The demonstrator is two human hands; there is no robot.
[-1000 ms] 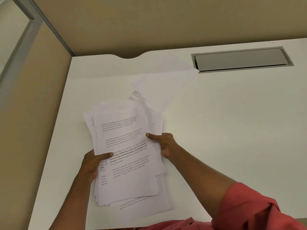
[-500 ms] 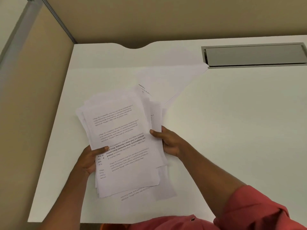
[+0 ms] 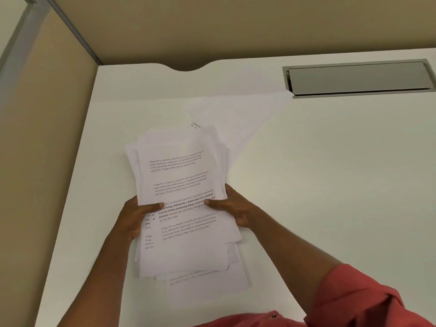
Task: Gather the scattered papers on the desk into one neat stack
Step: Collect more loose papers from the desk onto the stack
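A ragged-edged stack [image 3: 179,175] of printed sheets is gripped at its side edges by the left hand [image 3: 132,218] and right hand [image 3: 232,208], thumbs on top, over the smooth white bench [image 3: 330,185]. Flat plain sheets [image 3: 236,116] are seen behind, reaching a grey rectangular hatch [image 3: 358,77]; the bench extends broadly rightward.

The top white printed sheet [image 3: 179,171] of the white paper stack [image 3: 212,256] repeats one paragraph four times: "Village life is a peaceful, close-knit, and nature-connected way of living. Defined by a slower pace, it is centered around strong community bonds, local traditions…" (the third copy partly bold). A lower white sheet [image 3: 148,243] shows only "commu" and "agricult" at its left edge.
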